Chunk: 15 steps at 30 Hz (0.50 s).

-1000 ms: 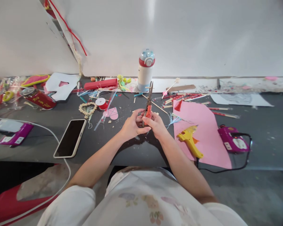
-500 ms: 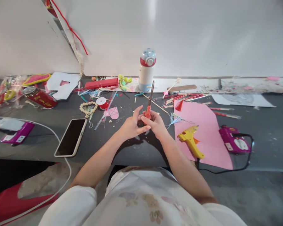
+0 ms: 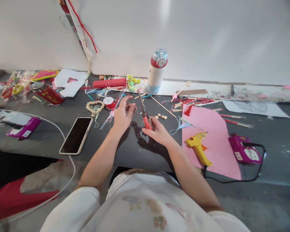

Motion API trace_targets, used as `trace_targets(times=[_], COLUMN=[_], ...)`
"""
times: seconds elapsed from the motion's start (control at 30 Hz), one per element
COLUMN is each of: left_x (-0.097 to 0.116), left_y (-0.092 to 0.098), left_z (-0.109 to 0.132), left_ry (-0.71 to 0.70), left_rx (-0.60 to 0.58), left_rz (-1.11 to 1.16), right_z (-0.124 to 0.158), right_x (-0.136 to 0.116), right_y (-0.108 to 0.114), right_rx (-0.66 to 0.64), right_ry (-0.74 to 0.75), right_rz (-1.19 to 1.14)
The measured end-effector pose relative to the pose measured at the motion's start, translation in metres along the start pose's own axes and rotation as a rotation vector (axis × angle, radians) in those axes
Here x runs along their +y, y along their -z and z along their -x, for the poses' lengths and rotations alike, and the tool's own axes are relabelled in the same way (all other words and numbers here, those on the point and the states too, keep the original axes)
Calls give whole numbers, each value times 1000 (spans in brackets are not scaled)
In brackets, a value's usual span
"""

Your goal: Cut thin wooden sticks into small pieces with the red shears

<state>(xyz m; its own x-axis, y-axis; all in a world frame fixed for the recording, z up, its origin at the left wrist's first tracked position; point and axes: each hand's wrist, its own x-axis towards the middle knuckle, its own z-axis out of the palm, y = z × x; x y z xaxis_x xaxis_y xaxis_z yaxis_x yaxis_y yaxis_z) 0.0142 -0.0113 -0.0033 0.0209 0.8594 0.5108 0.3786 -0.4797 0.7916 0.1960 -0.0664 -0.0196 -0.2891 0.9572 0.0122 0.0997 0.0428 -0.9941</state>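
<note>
My right hand (image 3: 158,130) grips a pair of scissors (image 3: 146,121) by its orange-red handles, the dark blades pointing away from me and slightly left. To the left, my left hand (image 3: 123,116) hovers over the table with its fingers apart and nothing visible in them. It partly covers a pink paper piece and clear strips near a spool of red thread (image 3: 109,103). Small beige bits (image 3: 160,116) lie just beyond my right hand. A thin wooden stick (image 3: 164,107) rests behind them, close to a light blue tassel (image 3: 182,124).
A white bottle (image 3: 156,72) stands at the back. On the right, a yellow glue gun (image 3: 198,146) lies on pink paper (image 3: 217,141) beside a purple power strip (image 3: 245,149). A phone (image 3: 76,136), a beaded heart (image 3: 95,108) and a red can (image 3: 47,93) are on the left.
My hands have come apart: the left has moved away to the left, while the right keeps the scissors, now tilted left. The small beige bits beyond my right hand have come into sight.
</note>
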Motion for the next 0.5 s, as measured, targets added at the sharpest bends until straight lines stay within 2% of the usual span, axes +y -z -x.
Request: trace_targets(times=[0.1,0.27,0.5], left_x=[0,3,11], left_y=[3,7,12], left_z=[-1,-2,-4], left_ry=[-40,-142,-215], left_rx=[35,66,64], left_rz=[-27,-127,-155], right_z=[1,5,9], right_x=[-1,-8,-14], right_y=[1,2,1], right_rx=[-56,-72,-114], right_ry=[-2,-2,-18], right_rz=[51,200,179])
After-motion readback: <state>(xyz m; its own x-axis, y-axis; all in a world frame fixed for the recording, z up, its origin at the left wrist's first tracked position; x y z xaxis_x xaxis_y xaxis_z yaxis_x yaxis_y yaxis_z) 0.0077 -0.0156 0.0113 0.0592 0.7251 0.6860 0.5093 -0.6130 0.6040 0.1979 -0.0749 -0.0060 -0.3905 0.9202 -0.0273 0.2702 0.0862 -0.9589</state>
